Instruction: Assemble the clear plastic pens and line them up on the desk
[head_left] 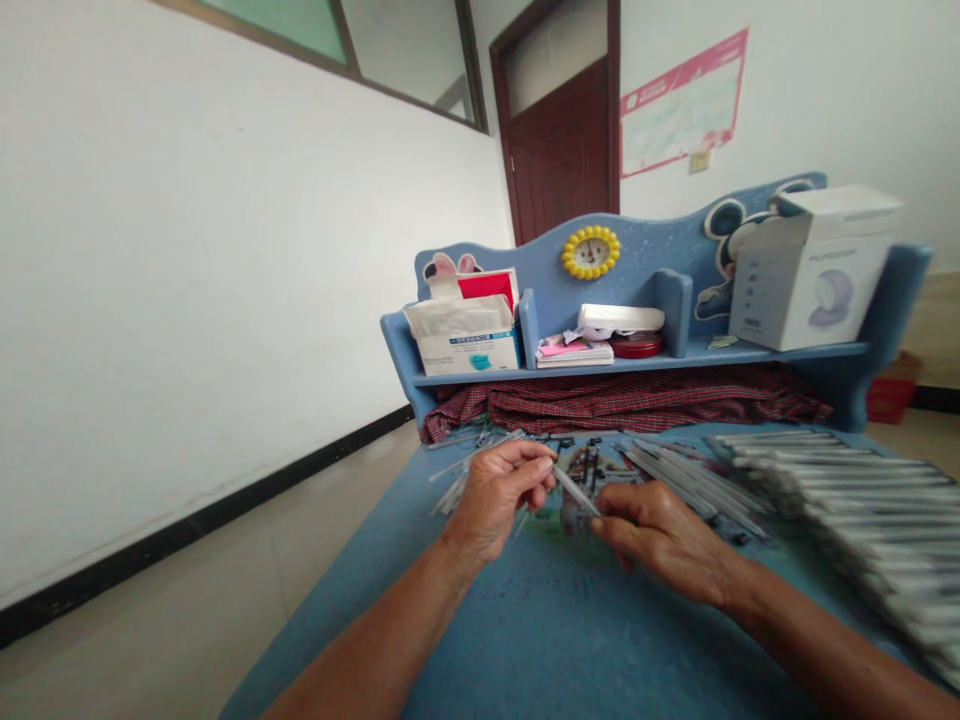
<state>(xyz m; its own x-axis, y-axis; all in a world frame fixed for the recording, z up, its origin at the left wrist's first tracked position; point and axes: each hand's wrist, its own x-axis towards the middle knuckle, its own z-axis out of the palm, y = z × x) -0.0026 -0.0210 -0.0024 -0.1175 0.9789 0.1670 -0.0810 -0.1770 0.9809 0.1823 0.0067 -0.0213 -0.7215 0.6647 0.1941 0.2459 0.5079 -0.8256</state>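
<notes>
A slim whitish translucent pen [576,490] is stretched between my two hands above the blue desk [525,640]. My left hand [499,495] pinches its upper left end between thumb and fingers. At the lower right end, the thumb and curled fingers of my right hand [667,535] close on it. Small black pen parts [591,455] lie just behind the hands. Beside my right hand is a loose bunch of translucent pen barrels [694,485]. Thin sticks [450,495], perhaps refills, are partly hidden behind my left hand.
A big stack of pens [862,510] covers the desk's right side. Red checked cloth [622,400] lies under the blue shelf [480,379]. On that shelf stand a mask box [469,352], a red round tin [637,346] and a large white box [814,270].
</notes>
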